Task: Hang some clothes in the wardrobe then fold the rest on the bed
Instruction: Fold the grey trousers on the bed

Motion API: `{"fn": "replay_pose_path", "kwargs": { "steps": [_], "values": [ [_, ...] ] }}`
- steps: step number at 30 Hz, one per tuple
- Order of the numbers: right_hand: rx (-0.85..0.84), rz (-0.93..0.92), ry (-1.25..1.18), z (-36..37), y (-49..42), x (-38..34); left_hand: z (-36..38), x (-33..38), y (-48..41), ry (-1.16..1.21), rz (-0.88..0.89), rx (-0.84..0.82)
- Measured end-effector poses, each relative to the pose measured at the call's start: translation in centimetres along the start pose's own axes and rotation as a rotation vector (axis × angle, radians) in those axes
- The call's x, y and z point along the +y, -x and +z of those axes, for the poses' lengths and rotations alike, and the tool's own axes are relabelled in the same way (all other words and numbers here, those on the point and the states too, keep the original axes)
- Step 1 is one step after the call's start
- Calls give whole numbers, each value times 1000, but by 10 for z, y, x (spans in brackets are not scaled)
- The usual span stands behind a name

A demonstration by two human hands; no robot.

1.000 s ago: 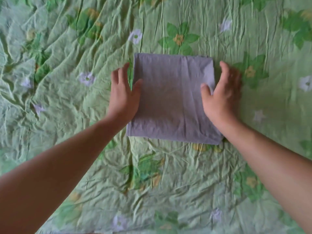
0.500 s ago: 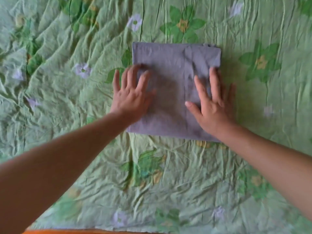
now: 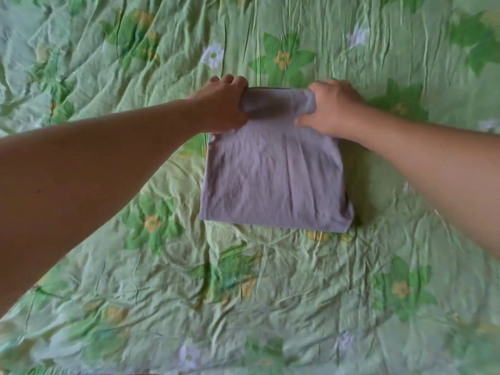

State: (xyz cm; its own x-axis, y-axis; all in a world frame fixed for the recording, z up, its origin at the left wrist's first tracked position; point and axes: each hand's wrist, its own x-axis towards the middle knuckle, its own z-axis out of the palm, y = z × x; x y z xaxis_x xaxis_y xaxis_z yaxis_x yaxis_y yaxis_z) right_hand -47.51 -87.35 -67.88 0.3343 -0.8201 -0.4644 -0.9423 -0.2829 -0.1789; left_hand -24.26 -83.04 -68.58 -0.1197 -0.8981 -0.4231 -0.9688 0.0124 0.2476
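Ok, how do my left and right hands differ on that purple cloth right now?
The left hand grips the folded purple cloth at its far left corner; the right hand grips the far right corner. Cloth bunches more at the right hand than at the left. Both have fingers curled round the far edge, raised above the green bedspread.

You have two hands here, the left hand and the right hand, one folded purple cloth, and one bed.

Plain lilac-grey folded cloth, light green bedspread with darker green leaves, yellow and white flowers
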Motion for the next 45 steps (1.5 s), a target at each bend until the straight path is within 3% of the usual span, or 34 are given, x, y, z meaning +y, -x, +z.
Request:
{"fn": "replay_pose_path", "kwargs": {
  "steps": [4,7,9,13,15,18,21,22,25,26,27,30,32,40,43,45],
  "values": [
    [-176,13,-75,-39,15,-14,-44,15,9,-32,-32,-217],
    [-196,-43,-39,-69,39,-21,-75,25,30,-49,26,-227],
    [-82,-88,-26,-103,53,-22,-105,29,46,-58,67,-131],
    [261,-170,44,-176,80,-27,-166,38,72,-132,138,262],
    [333,-220,135,-188,95,-30,-176,47,88,-206,165,360],
    [383,-279,264,-153,118,-30,-145,51,110,-305,202,439],
    [463,-290,330,-72,140,-26,-70,46,133,-293,207,428],
    [432,-283,323,-39,149,-24,-40,44,143,-266,199,359],
    [8,-202,319,53,177,-17,41,36,176,-224,149,2],
    [-46,-166,290,73,181,-14,56,31,180,-172,124,-16],
    [6,-145,209,84,180,-13,64,29,178,-98,97,42],
    [357,-147,68,93,152,-8,71,27,149,-6,17,280],
    [421,-165,84,92,123,-9,78,29,123,11,-21,335],
    [225,-38,156,121,47,-3,129,11,64,4,-38,324],
    [74,-10,154,111,43,-4,115,13,60,-41,-58,233],
    [74,-28,121,95,48,-6,99,15,63,-69,-73,191]
  ]
}}
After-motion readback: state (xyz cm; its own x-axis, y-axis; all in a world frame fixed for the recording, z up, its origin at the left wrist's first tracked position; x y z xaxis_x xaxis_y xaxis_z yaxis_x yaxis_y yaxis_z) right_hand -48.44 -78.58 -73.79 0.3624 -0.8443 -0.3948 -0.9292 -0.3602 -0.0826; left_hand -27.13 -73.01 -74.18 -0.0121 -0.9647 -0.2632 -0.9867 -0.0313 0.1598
